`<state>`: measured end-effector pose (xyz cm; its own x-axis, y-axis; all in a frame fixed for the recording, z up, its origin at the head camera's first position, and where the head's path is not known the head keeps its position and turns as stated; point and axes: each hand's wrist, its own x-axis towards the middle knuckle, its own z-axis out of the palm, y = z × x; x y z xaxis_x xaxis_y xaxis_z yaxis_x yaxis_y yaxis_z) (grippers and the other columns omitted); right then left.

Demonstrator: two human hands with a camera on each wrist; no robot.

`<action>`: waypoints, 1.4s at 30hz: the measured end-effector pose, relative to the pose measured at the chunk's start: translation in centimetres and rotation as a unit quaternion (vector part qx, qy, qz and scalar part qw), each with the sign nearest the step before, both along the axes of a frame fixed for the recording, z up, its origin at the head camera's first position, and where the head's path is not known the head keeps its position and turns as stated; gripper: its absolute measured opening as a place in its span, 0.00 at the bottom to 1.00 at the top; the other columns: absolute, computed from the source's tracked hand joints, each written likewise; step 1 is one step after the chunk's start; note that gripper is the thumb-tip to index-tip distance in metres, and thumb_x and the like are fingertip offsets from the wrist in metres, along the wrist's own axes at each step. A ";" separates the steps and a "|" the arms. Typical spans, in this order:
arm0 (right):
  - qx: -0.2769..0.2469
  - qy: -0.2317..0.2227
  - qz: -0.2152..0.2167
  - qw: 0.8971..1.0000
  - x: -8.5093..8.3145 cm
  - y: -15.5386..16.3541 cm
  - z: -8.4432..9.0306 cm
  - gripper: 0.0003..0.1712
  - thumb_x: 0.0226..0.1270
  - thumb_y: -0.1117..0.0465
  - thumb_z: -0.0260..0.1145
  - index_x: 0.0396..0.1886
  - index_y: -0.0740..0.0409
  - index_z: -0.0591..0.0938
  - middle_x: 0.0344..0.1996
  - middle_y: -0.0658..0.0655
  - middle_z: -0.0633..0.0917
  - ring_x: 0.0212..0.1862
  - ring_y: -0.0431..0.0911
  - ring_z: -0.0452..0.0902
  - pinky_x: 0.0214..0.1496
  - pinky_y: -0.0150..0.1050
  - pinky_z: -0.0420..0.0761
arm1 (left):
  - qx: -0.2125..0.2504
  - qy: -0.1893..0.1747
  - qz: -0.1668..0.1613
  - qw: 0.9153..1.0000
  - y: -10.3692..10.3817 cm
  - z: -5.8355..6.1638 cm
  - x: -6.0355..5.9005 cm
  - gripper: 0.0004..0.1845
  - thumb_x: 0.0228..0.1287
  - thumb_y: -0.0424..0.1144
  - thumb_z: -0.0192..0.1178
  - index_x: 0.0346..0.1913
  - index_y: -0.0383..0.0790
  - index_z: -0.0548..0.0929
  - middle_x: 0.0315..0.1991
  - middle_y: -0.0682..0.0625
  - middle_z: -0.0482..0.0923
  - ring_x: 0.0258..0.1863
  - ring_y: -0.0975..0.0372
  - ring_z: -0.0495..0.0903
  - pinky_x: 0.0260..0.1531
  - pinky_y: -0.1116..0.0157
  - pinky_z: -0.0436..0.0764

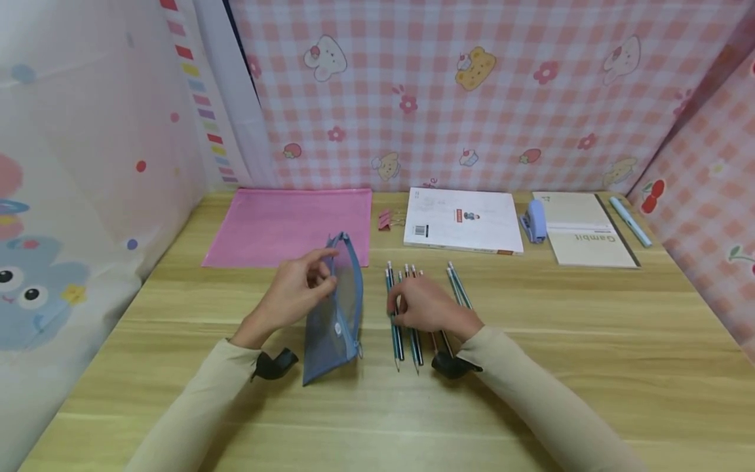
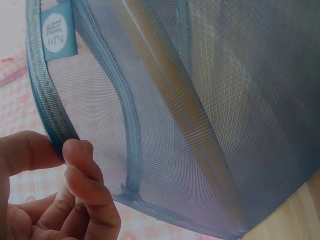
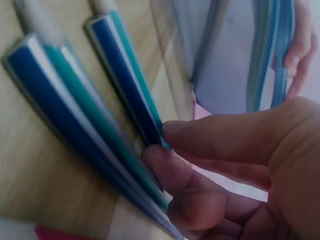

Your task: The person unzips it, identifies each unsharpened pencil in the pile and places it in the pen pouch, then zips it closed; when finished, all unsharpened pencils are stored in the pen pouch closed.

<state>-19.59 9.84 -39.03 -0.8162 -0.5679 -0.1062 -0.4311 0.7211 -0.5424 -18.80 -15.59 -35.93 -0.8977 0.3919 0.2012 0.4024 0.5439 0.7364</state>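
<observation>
A pale wood-grain desk stands walled in by cloth: a white curtain with cartoon animals on the left, and pink gingham printed with bears and flowers across the far side and the right. Along the far edge lie, from left to right, a pink zip folder, a pink binder clip, a white booklet, a small blue stapler, a cream notebook with the word "Gambil" on its cover, and a light blue pen. At the near middle the left hand pinches the zip edge of a blue mesh pencil case between thumb and fingers, holding it upright on the desk with its mouth open; the see-through netting carries a small blue tag with white characters too blurred to read. Just right of it lies a row of pencils, striped dark blue and teal with pale ends, and a pair lies apart further right. The right hand rests on the row, its grip closing thumb and fingertips on one of the striped pencils.
</observation>
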 end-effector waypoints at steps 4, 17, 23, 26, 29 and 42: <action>0.013 0.020 0.007 1.000 0.1 -0.4 0.2 0.05 0.57 0.65 0.74 0.29 0.54 0.85 0.25 0.50 0.87 0.28 0.37 0.79 0.34 0.33 0.77 | -0.003 0.002 -0.001 1.000 0.0 0.1 0.1 0.25 0.68 0.30 0.58 0.68 0.31 0.73 0.31 0.45 0.82 0.23 0.64 0.80 0.22 0.71 0.78; 0.074 0.043 -0.025 0.996 0.0 -1.8 0.1 0.07 0.52 0.64 0.74 0.32 0.54 0.86 0.32 0.52 0.87 0.35 0.46 0.78 0.39 0.40 0.79 | -0.005 -0.002 -0.004 1.000 0.0 0.0 0.2 0.25 0.68 0.30 0.59 0.67 0.31 0.73 0.31 0.45 0.82 0.23 0.65 0.79 0.21 0.71 0.77; 0.063 0.022 -0.064 0.996 0.0 -2.4 0.2 0.07 0.46 0.69 0.71 0.26 0.54 0.85 0.27 0.50 0.85 0.31 0.44 0.76 0.33 0.36 0.77 | -0.005 -0.001 -0.002 1.000 0.0 -0.1 0.2 0.25 0.68 0.30 0.59 0.67 0.32 0.73 0.31 0.46 0.82 0.23 0.65 0.79 0.22 0.71 0.77; 0.037 -0.008 -0.080 0.996 -0.2 -2.2 0.2 0.07 0.47 0.68 0.73 0.28 0.54 0.86 0.30 0.52 0.85 0.30 0.43 0.73 0.32 0.34 0.74 | -0.008 0.004 0.000 1.000 -0.1 -0.1 0.2 0.25 0.68 0.30 0.59 0.67 0.32 0.74 0.31 0.46 0.82 0.23 0.66 0.79 0.22 0.71 0.77; -0.008 -0.049 -0.094 0.994 -0.3 -1.7 0.6 0.08 0.50 0.65 0.74 0.32 0.54 0.88 0.35 0.55 0.86 0.27 0.42 0.71 0.29 0.33 0.72 | -0.008 0.005 0.001 1.000 -0.2 0.0 0.2 0.25 0.68 0.29 0.59 0.67 0.32 0.74 0.30 0.46 0.82 0.23 0.66 0.79 0.21 0.71 0.77; -0.270 -0.039 -0.142 0.952 -0.5 -2.0 4.3 0.16 0.59 0.66 0.66 0.47 0.51 0.86 0.28 0.57 0.89 0.20 0.41 0.72 0.24 0.34 0.68 | 0.000 -0.001 0.003 1.000 0.2 0.0 0.2 0.25 0.68 0.30 0.59 0.67 0.32 0.74 0.30 0.45 0.82 0.23 0.64 0.79 0.21 0.71 0.76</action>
